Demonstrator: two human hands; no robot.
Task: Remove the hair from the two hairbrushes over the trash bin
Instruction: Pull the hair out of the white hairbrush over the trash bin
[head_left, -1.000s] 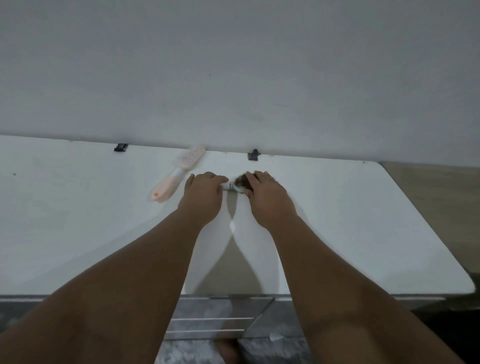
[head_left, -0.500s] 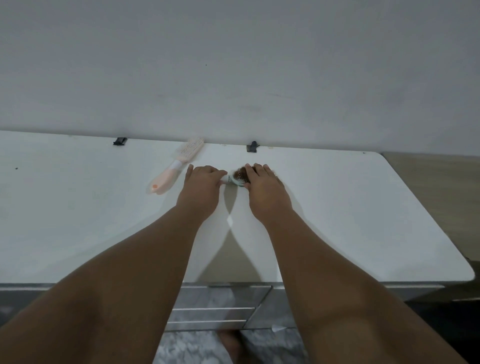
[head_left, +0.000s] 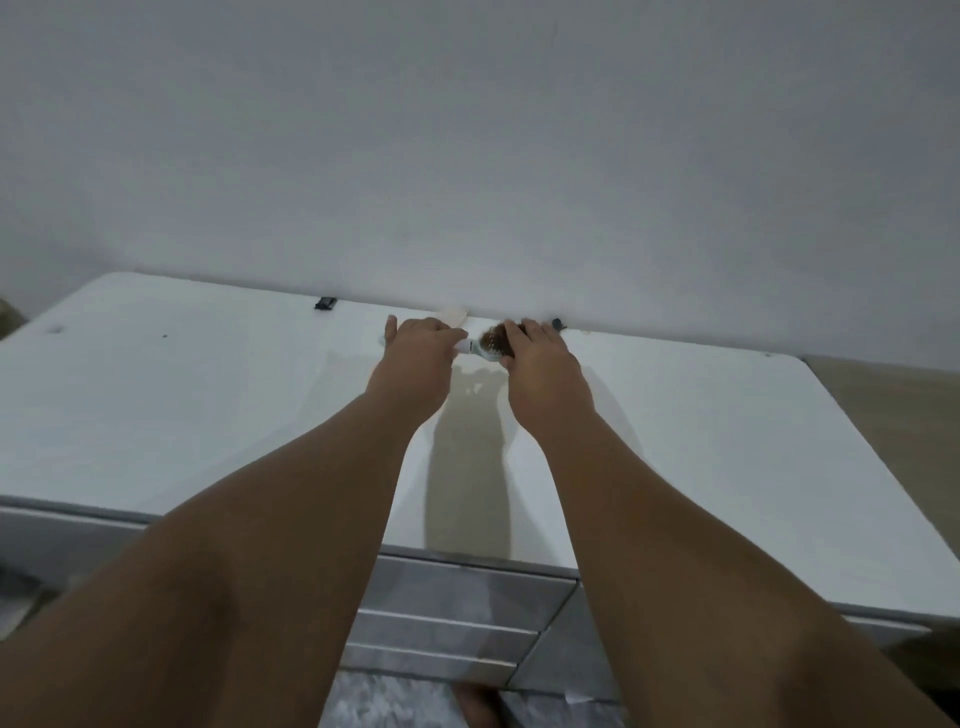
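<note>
Left hand (head_left: 415, 358) is closed round the handle and the right hand (head_left: 540, 358) covers the hair-clogged head of the white hairbrush (head_left: 485, 349), which lies sideways, head pointing right, between them near the white counter's (head_left: 208, 405) back edge. The pink hairbrush (head_left: 453, 313) peeks out behind the left hand.

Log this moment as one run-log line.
left hand: grips brush handle | right hand: on hair-filled hairbrush | pink hairbrush: mostly hidden | trash bin: unseen
</note>
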